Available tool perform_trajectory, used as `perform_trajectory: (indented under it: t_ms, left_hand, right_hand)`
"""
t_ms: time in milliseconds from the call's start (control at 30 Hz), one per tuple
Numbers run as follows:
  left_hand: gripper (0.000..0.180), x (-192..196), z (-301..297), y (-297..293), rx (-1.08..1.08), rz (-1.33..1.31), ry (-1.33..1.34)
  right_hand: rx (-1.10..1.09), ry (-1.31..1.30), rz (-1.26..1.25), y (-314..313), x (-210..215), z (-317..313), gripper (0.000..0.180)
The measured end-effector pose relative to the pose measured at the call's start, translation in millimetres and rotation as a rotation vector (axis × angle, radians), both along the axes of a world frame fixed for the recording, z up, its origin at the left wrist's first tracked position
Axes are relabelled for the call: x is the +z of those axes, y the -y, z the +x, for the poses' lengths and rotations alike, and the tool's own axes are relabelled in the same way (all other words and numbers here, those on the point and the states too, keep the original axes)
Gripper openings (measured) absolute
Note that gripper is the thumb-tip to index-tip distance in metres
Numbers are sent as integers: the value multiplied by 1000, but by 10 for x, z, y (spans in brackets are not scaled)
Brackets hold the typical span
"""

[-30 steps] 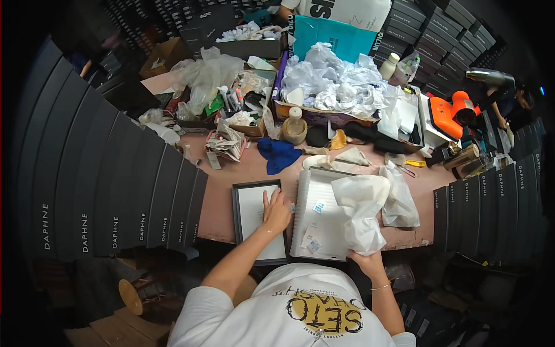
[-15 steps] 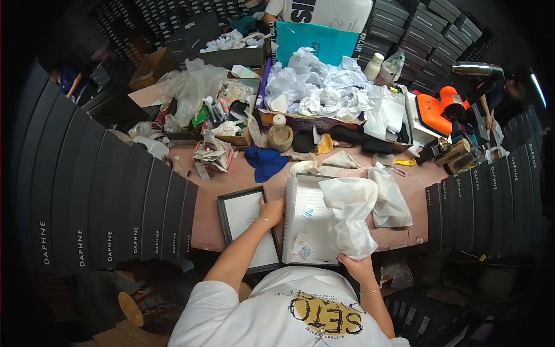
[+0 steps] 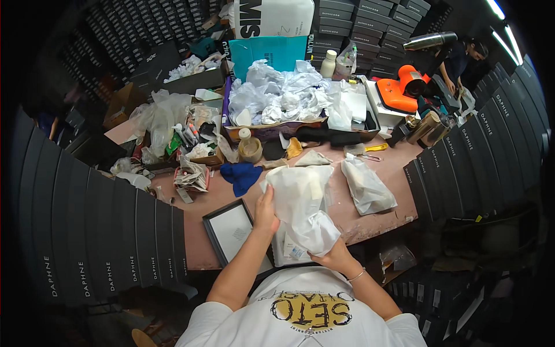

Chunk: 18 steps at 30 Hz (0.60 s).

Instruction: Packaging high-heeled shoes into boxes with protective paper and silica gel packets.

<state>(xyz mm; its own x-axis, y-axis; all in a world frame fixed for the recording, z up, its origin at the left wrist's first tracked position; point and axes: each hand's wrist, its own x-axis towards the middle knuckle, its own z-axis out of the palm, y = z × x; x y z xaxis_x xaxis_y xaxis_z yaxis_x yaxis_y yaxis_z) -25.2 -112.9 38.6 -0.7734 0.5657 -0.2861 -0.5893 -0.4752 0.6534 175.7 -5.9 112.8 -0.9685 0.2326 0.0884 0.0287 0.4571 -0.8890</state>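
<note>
Over the open box, both of my hands hold a translucent white bag [image 3: 298, 199] with something bulky inside that I cannot make out. My left hand [image 3: 267, 213] grips the bag's left edge. My right hand [image 3: 334, 258] closes on its lower right corner. Beneath the bag, mostly hidden, lies the white-lined box [image 3: 280, 248] with small paper packets and a card in it. At its left a dark-rimmed box lid [image 3: 230, 231] lies with its pale inside up. A second filled white bag [image 3: 368, 186] rests on the table to the right.
Stacks of dark shoeboxes [image 3: 110, 225] flank the pink table [image 3: 370, 225] on both sides. Behind stand a carton of crumpled paper [image 3: 283, 92], a jar [image 3: 250, 147], a blue cloth [image 3: 240, 177], a yellow-handled brush [image 3: 364, 149] and an orange device [image 3: 399, 92]. A person works at the far right.
My left hand has left the lid and taken hold of the bag's left edge. The bag has moved left over the box, with my right hand still on it. The view has shifted.
</note>
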Motion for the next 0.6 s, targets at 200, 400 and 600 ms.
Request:
perform_trajectory:
  t_ms: [200, 400, 600]
  left_hand:
    - [35, 642, -1033, 16, 159, -116, -241]
    - [38, 2009, -198, -15, 494, 288, -982]
    - [49, -248, 487, -8, -1355, -934, -1277]
  right_hand:
    - [308, 152, 403, -59, 170, 212, 55]
    - [100, 276, 574, -330, 7, 314, 52]
    - [-348, -18, 522, -772, 186, 402, 52]
